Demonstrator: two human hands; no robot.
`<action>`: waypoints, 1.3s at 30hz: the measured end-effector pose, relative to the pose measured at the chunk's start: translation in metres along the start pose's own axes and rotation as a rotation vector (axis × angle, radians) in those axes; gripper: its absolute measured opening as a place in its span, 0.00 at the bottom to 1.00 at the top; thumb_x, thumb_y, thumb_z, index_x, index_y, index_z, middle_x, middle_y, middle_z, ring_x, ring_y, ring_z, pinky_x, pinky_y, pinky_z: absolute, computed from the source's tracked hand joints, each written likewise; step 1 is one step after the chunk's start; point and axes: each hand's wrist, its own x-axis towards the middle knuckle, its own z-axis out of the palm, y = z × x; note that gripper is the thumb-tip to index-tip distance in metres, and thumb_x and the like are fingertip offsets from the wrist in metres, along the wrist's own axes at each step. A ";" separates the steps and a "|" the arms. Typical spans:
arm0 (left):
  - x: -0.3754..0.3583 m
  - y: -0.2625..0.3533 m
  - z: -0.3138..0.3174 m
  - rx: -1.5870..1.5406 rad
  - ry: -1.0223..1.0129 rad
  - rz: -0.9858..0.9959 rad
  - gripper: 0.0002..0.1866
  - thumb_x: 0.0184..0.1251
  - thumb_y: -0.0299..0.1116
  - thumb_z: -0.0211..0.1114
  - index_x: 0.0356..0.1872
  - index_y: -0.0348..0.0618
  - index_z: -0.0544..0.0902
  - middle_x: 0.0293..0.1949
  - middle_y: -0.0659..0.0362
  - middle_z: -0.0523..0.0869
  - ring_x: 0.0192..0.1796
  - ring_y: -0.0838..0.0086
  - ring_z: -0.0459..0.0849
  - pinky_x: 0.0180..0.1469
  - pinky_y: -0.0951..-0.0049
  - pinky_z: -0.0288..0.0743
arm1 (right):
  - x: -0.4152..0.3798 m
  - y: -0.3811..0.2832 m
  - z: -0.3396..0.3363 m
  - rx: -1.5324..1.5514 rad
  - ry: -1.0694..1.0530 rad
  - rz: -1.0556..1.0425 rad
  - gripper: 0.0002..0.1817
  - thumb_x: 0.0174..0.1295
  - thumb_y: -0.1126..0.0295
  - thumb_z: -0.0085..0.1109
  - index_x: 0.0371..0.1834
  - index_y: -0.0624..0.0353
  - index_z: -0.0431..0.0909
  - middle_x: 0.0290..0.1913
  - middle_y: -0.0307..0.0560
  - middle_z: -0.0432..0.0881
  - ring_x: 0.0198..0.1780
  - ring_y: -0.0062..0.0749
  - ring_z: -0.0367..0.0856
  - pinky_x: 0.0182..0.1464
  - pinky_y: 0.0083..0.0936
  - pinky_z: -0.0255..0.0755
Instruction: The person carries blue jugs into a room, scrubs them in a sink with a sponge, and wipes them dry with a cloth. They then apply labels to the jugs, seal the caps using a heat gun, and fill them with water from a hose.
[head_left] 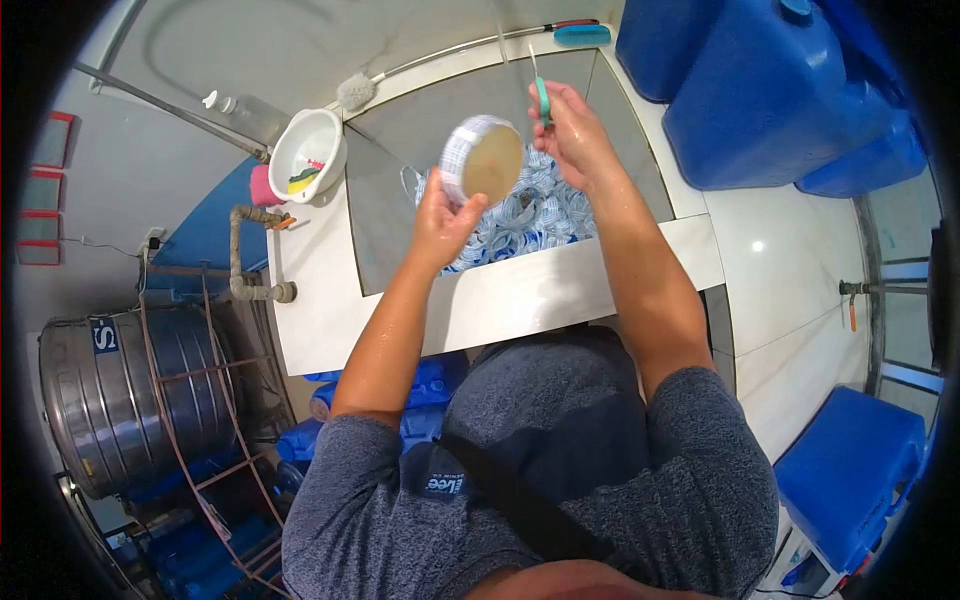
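Observation:
In my left hand (448,222) is a round, drum-shaped piece (497,165) with a white checked side and a flat tan face, tilted toward the right. My left fingers wrap its side, with the thumb at the lower edge of the face. My right hand (572,130) grips a slim green-handled knife (543,100), its thin pale tip pointing up. The two hands are apart, both raised over a grey tiled basin (390,150). Below them lies a heap of whitish-blue plastic loops and strips (520,225).
A white bowl (335,165) stands left of the basin, near a clear bottle (245,115) and pipe (238,255). A long-handled brush (450,58) lies along the back ledge. Large blue jugs (760,100) crowd the right ledge. A steel tank (130,400) is at left.

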 end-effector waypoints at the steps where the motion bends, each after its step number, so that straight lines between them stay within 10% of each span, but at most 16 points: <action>1: 0.000 0.002 -0.007 -0.002 0.008 0.001 0.28 0.71 0.25 0.67 0.67 0.40 0.64 0.61 0.55 0.78 0.60 0.73 0.79 0.63 0.67 0.75 | -0.001 -0.004 0.003 -0.205 0.079 -0.115 0.27 0.67 0.57 0.65 0.64 0.59 0.73 0.42 0.45 0.83 0.35 0.25 0.80 0.37 0.24 0.77; 9: -0.015 -0.041 -0.011 0.027 0.274 -0.297 0.23 0.71 0.30 0.67 0.62 0.40 0.69 0.57 0.55 0.81 0.55 0.73 0.82 0.56 0.69 0.80 | -0.027 0.031 0.102 -0.999 -0.508 -0.523 0.19 0.61 0.65 0.69 0.52 0.62 0.83 0.46 0.58 0.88 0.50 0.43 0.89 0.48 0.40 0.81; 12: -0.021 -0.044 0.048 0.490 0.591 -0.048 0.28 0.67 0.31 0.70 0.65 0.41 0.69 0.56 0.56 0.81 0.54 0.73 0.82 0.53 0.69 0.80 | -0.037 0.090 0.180 -1.419 -0.858 -0.646 0.14 0.62 0.70 0.64 0.50 0.59 0.85 0.47 0.56 0.88 0.51 0.48 0.88 0.52 0.45 0.78; 14: -0.032 -0.087 0.020 -0.266 0.367 -0.488 0.33 0.67 0.30 0.70 0.71 0.39 0.66 0.61 0.52 0.80 0.60 0.67 0.82 0.59 0.64 0.80 | -0.047 0.129 0.227 -1.665 -0.991 -0.541 0.13 0.62 0.70 0.62 0.49 0.56 0.87 0.44 0.52 0.89 0.52 0.45 0.87 0.52 0.44 0.76; 21: -0.050 -0.075 0.012 -0.613 0.391 -0.233 0.27 0.69 0.25 0.65 0.68 0.40 0.68 0.59 0.53 0.81 0.57 0.67 0.84 0.56 0.66 0.82 | -0.055 0.239 0.293 -1.938 -1.305 -0.776 0.09 0.64 0.68 0.60 0.40 0.49 0.91 0.44 0.40 0.90 0.52 0.33 0.84 0.56 0.32 0.70; 24: -0.062 -0.055 -0.018 -0.669 0.329 -0.197 0.29 0.70 0.26 0.64 0.70 0.41 0.66 0.61 0.54 0.79 0.57 0.67 0.84 0.55 0.66 0.82 | -0.055 0.224 0.291 -1.830 -1.226 -0.843 0.10 0.63 0.68 0.60 0.43 0.50 0.90 0.47 0.43 0.90 0.51 0.38 0.85 0.52 0.37 0.73; 26: -0.071 -0.023 -0.033 -0.851 0.542 -0.644 0.29 0.71 0.27 0.63 0.70 0.41 0.64 0.63 0.53 0.78 0.58 0.68 0.83 0.56 0.65 0.81 | -0.045 0.185 0.283 -1.621 -1.059 -0.898 0.12 0.61 0.67 0.62 0.45 0.52 0.90 0.48 0.48 0.89 0.51 0.43 0.86 0.50 0.42 0.77; 29: -0.066 -0.001 -0.048 -0.630 0.482 -0.206 0.28 0.71 0.26 0.61 0.69 0.41 0.64 0.61 0.52 0.79 0.58 0.67 0.83 0.57 0.66 0.80 | 0.010 0.117 0.225 -1.248 -0.709 -0.833 0.13 0.62 0.67 0.62 0.46 0.57 0.88 0.49 0.52 0.88 0.50 0.49 0.86 0.54 0.40 0.79; 39: -0.023 0.022 -0.031 -0.312 0.131 -0.237 0.28 0.67 0.24 0.65 0.66 0.39 0.65 0.59 0.53 0.80 0.59 0.70 0.82 0.63 0.67 0.76 | 0.013 -0.006 0.041 -1.087 -0.522 -0.486 0.13 0.65 0.64 0.69 0.44 0.63 0.88 0.34 0.48 0.90 0.34 0.29 0.86 0.39 0.27 0.79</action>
